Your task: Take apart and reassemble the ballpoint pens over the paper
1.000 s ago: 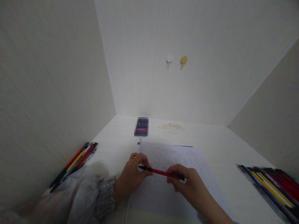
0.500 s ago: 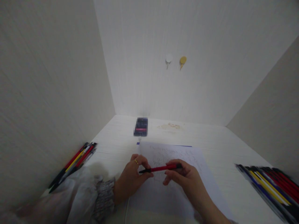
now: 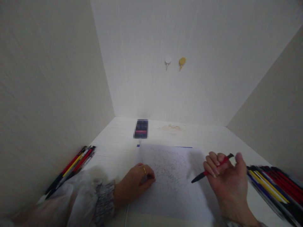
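A red pen with black ends point(image 3: 223, 161) lies across my right hand point(image 3: 224, 176), its black tip pointing down and left over the paper. That hand is turned palm up, with the fingers curled round the barrel and the thumb sticking out. My left hand point(image 3: 136, 183), wearing a ring, rests on the left part of a white sheet of paper point(image 3: 170, 201). Its thumb and fingertips come together and no object shows between them. Faint, dense marks cover the upper part of the sheet; I cannot read them.
Several pens point(image 3: 78, 160) lie by the left wall, close to my left sleeve. Another row of pens point(image 3: 272, 186) is at the right, beside my right hand. A blurred-out dark device point(image 3: 141, 128) lies behind the paper. Two hooks, white point(image 3: 168, 60) and yellow point(image 3: 182, 61), are on the back wall.
My left hand has let go of the pen's tip end and settled lower on the paper. My right hand has carried the pen to the right and turned palm up.
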